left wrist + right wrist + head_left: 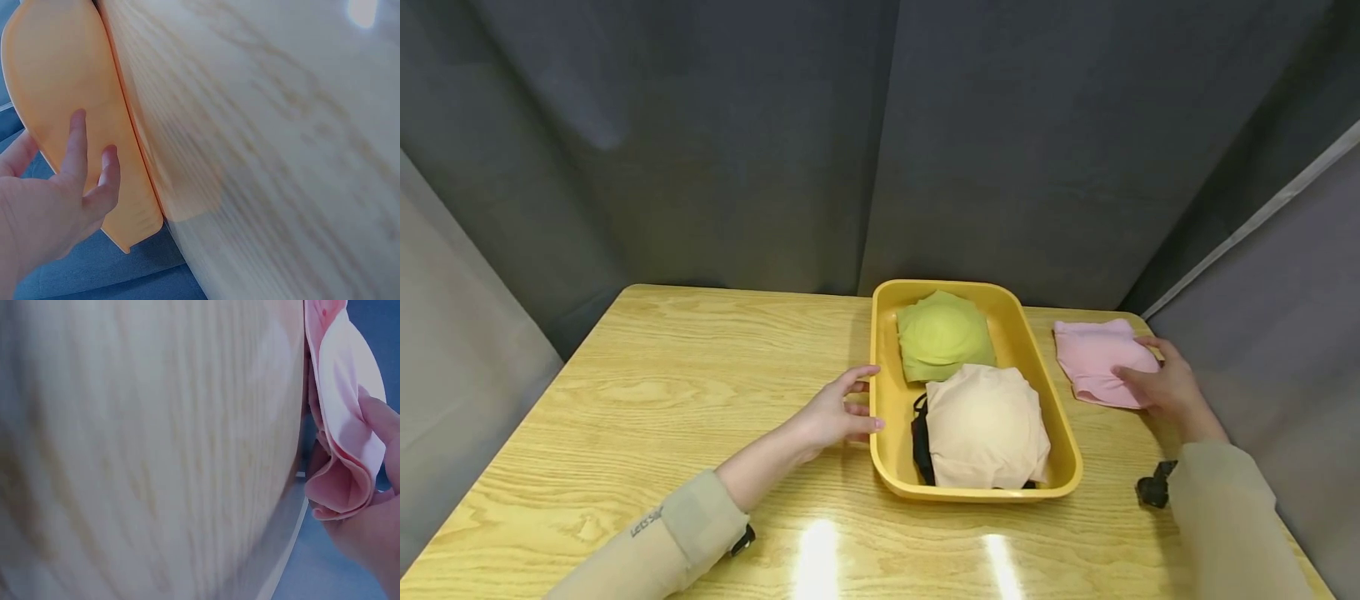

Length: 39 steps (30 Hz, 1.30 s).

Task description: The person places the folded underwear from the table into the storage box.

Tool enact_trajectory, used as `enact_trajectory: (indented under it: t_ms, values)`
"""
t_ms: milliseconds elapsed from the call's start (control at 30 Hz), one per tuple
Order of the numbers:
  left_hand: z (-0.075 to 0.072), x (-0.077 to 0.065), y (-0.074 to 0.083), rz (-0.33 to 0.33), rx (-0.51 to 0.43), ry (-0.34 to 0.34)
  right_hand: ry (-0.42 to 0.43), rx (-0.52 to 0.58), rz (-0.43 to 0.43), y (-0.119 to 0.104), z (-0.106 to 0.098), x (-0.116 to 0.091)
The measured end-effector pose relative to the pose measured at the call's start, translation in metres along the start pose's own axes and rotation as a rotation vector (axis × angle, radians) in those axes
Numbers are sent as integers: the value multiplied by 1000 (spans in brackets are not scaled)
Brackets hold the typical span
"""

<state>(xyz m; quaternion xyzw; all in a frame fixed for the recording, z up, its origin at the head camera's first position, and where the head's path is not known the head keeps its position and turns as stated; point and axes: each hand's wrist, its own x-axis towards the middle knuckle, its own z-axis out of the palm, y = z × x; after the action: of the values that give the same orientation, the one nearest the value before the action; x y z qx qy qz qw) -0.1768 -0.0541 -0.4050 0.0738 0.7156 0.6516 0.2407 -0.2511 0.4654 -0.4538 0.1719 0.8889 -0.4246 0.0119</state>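
A pink folded bra [1093, 354] with a smooth rounded cup lies at the table's right back corner. My right hand [1168, 387] grips its right side, thumb on top; in the right wrist view the fingers go beneath the fabric [347, 419]. My left hand [831, 412] is at the left side of a yellow plastic bin [887, 454], fingers spread along its outer wall and tips right at the rim. Inside the bin, a yellow-green folded bra [943, 333] lies at the back, and a beige one [988, 429] at the front covers most of a black item [922, 442] with a strap.
The wood-grain table [700, 375] reaches back to a dark grey curtain [737, 167]. A lighter curtain [1285, 333] hangs close along the right edge, beside my right forearm. Another pale curtain [460, 375] hangs on the left.
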Motion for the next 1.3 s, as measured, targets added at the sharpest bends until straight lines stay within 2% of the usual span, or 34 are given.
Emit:
enact_trajectory:
  t_ms: [267, 833, 967, 1300]
  values:
    - [0, 1, 0, -6, -6, 3, 24, -22, -20, -7, 0, -5]
    - [0, 4, -2, -7, -14, -4, 84, -52, -188, -29, -1, -17]
    - [1, 4, -2, -11, -11, 0, 89, -64, -201, -37, -1, -23]
    - [1, 6, -3, -3, -20, -2, 98, -10, -196, -58, -6, -37]
